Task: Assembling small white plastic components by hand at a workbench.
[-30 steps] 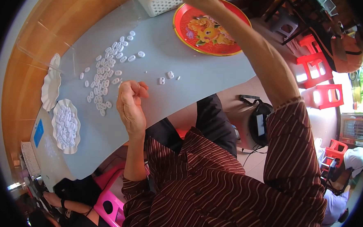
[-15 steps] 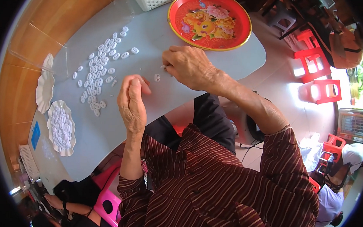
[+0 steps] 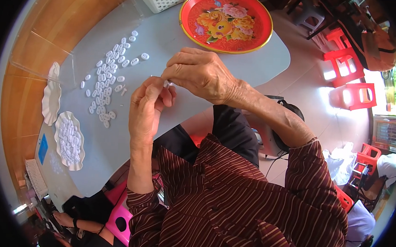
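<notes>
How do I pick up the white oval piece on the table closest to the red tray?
Maybe pinch the white oval piece across its narrow middle, reaching down from its right: it lies flat, longer than wide, and the other oval pieces are to its left.

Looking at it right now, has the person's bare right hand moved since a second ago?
Yes, downward in the view: against the round red floral tray, the bare right hand has come from its far side to below its near rim.

Upper centre of the frame, a red tray [image 3: 262, 19] has a yellow rim and pink-and-yellow floral print; left of centre, white oval pieces [image 3: 109, 75] dot a grey-blue table [image 3: 160, 32]; lower centre, a maroon shirt [image 3: 248, 193] is pale-striped.
</notes>
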A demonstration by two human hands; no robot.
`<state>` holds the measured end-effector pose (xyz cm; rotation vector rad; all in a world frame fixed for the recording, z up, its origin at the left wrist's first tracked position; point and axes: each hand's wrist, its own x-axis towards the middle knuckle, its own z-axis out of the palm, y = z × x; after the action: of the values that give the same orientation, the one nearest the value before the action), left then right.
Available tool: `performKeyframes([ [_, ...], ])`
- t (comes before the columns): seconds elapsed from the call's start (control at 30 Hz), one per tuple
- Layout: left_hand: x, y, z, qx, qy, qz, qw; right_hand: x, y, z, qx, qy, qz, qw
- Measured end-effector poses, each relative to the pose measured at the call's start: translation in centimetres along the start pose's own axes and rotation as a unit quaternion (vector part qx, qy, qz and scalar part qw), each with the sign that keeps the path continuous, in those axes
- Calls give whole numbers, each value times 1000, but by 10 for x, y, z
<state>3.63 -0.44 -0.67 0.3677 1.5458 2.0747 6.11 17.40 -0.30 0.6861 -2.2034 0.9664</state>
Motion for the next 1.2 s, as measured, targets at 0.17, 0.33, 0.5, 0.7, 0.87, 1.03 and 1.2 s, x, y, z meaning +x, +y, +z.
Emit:
performKeyframes([
  [0.17, -2, -5, 10, 5, 39, 68, 997, -6, -8, 3, 100, 7, 109, 989],
  [0.33, 1, -7, 14, 89, 81, 92, 989, -9, -15, -4, 161, 15, 257, 953],
  [0.5, -1, -4, 23, 163, 74, 72, 981, -3, -18, -9, 202, -22, 282, 938],
  [0.7, 3, -19, 34, 99, 83, 84, 988, 5, 20, -32, 4, 10, 134, 991],
  [0.87, 5, -35, 34, 124, 36, 91, 987, 1, 104, -95, -166, 8, 177, 970],
  [1.03, -2, -19, 36, 190, 30, 94, 977, 7, 122, -84, -130, -43, 140, 981],
  [1.2, -8, -11, 30, 212, 42, 90, 972, 23, 98, -71, -46, -210, 126, 968],
])
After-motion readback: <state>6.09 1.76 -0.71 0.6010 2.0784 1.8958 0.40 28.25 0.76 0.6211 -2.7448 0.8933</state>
